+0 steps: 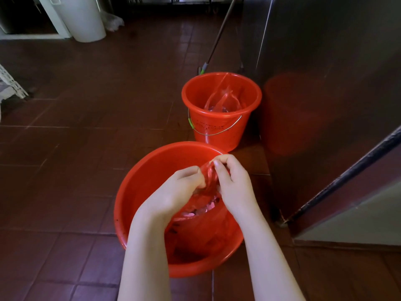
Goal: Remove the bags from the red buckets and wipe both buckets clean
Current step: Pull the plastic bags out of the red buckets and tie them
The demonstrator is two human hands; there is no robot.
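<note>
A red bucket [138, 192] stands on the tiled floor right below me, with a translucent red plastic bag [201, 227] of rubbish inside it. My left hand [173, 192] and my right hand [232, 181] both grip the bag's twisted handles above the bucket's far side. A second red bucket [217, 131] with a wire handle stands farther off. Another red bag [223, 101] lies in it, its handles loose and upright.
A stainless steel cabinet [325, 72] rises on the right, close to both buckets. A mop handle [219, 38] leans behind the far bucket. A white bin [84, 20] stands at the back left, and a white metal rack [10, 83] at the left edge.
</note>
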